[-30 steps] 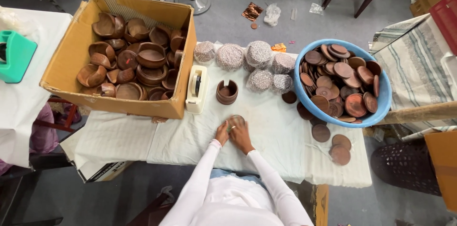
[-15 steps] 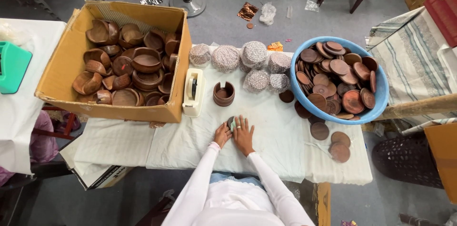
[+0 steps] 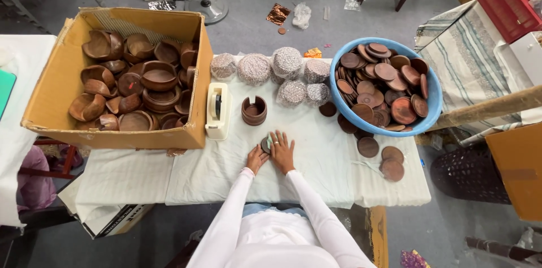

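Fingers (image 3: 284, 143) of the right hand (image 3: 282, 152) are spreading flat and apart over a small round wrapped disc (image 3: 266, 144), which is lying on the white-clothed surface (image 3: 316, 161) just below the slotted wooden holder (image 3: 254, 110), while the left hand (image 3: 256, 158) is pressing the disc's near edge with its fingers together. I am noting the tape dispenser (image 3: 218, 110) and the cardboard box (image 3: 62, 76) of wooden bowls to the left. The blue basin (image 3: 430, 115) of wooden discs is sitting to the right, behind a row of foam-netted bundles (image 3: 287, 61).

Single head view — looks steeply down, high above table (image 3: 316, 178).
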